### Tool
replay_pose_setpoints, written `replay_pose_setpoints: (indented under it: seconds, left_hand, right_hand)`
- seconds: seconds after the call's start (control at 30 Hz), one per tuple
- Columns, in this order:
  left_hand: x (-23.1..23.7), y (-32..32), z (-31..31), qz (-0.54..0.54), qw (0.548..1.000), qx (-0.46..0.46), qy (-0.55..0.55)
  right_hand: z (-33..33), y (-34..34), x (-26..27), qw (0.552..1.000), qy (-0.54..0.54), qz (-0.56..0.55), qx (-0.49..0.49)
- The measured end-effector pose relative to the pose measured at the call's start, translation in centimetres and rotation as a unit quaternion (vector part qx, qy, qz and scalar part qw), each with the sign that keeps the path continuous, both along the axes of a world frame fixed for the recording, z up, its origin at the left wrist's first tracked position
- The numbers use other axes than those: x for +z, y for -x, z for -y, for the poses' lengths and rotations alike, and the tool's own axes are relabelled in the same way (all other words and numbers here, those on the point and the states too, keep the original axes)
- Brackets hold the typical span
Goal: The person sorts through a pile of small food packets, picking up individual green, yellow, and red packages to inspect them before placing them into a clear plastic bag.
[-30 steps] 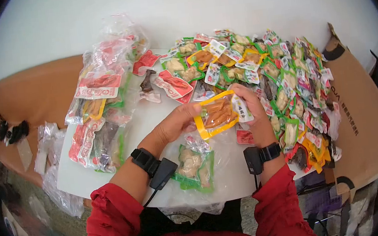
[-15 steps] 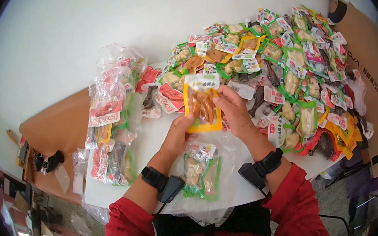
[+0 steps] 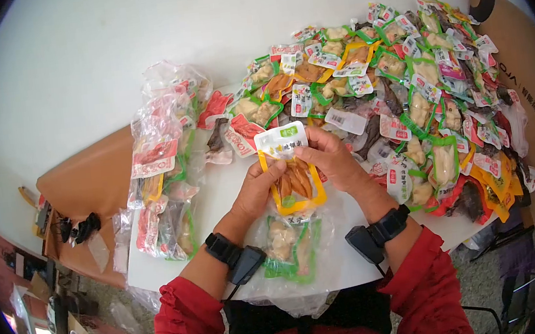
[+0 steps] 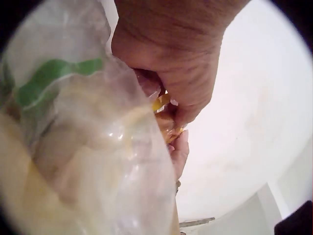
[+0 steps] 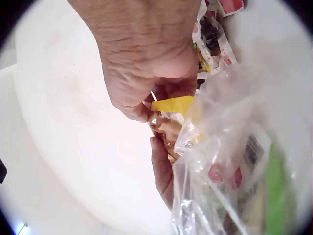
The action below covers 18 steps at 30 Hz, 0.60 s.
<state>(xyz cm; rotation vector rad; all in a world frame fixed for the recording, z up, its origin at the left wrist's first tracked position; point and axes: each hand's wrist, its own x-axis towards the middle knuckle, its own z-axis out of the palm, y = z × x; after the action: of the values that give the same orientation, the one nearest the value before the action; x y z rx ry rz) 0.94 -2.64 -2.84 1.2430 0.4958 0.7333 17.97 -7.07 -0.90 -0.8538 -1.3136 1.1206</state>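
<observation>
In the head view a yellow-edged packet (image 3: 292,180) with brown pieces inside stands with its white label end up, held between both hands. The left hand (image 3: 256,191) pinches its left edge, thumb across the front. On the other edge the right hand (image 3: 332,160) grips it, thumb on the front near the label. Below lies a clear plastic bag (image 3: 329,242) with green-edged packets (image 3: 282,240) of pale pieces inside. The wrist views show the left hand (image 4: 171,63) and right hand (image 5: 146,63) beside the clear bag; the fingers behind the packet are mostly hidden.
A large heap of mixed packets (image 3: 396,88) covers the table's right and back. At the left stands a long filled plastic bag (image 3: 163,165). Red-and-white packets (image 3: 242,134) lie between them. Cardboard (image 3: 524,94) leans at the right, and a brown box (image 3: 86,179) is at the left.
The packet has been turned from lying sideways to label end up, and its face now tilts toward the head camera. Both hands have shifted their hold along its edges. The head view has moved slightly.
</observation>
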Motion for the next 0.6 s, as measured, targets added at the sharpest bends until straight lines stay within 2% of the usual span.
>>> replay_pose_setpoints:
  seconds: [0.07,0.1,0.17,0.23,0.33,0.43,0.6]
  left_hand:
    - [0.7,-0.1,0.4,0.08,0.994,-0.022,0.077]
    - [0.6,-0.1,0.3,0.08,0.994,-0.021,0.078]
    - [0.4,-0.2,0.2,0.025,0.997,0.004,0.079]
    - [0.4,-0.2,0.1,0.018,0.998,0.002,0.063]
    - [0.9,-0.2,0.4,0.001,1.0,0.002,0.031]
    - [1.1,-0.2,0.6,-0.015,1.0,0.009,0.005]
    - [0.8,0.0,0.4,-0.019,1.0,-0.013,0.02]
  right_hand:
    - [0.2,-0.1,0.2,0.999,0.012,-0.02,0.027]
    - [0.2,-0.2,0.2,0.999,0.039,0.002,0.03]
    - [0.0,-0.1,-0.2,0.997,0.067,0.025,0.034]
    - [-0.4,0.1,-1.0,0.999,0.035,-0.019,-0.001]
    - [-0.5,0.3,-1.1,0.998,0.043,-0.051,-0.02]
    - [-0.6,0.4,-1.2,0.998,-0.018,-0.042,-0.051]
    - [-0.3,0.4,-0.7,0.997,-0.011,-0.052,-0.05]
